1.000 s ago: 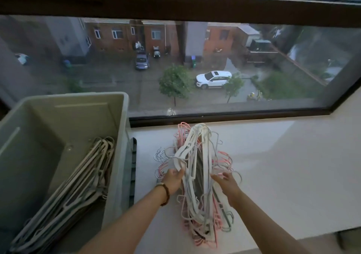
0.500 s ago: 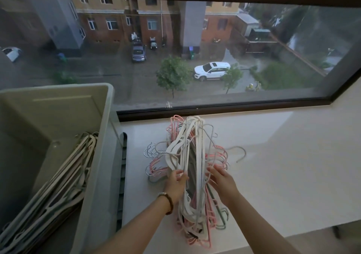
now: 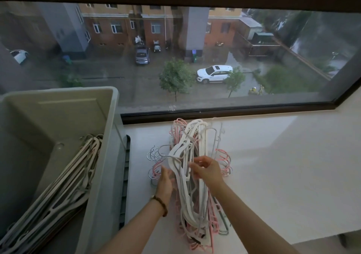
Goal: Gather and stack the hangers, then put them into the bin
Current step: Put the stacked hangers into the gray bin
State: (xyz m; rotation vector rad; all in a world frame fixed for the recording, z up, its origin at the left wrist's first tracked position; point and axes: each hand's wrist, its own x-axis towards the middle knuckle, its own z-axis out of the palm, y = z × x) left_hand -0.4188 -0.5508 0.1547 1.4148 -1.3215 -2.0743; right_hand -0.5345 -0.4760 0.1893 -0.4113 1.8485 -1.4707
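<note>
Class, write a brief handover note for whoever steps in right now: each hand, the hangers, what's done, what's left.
Left hand: flat against the left side of the hanger pile.
Right hand: pinches a white hanger in it.
Hanger pile: on the windowsill, right of the bin.
Done: one batch of hangers lies in the bin.
Left: square up the pile, lift it into the bin.
</note>
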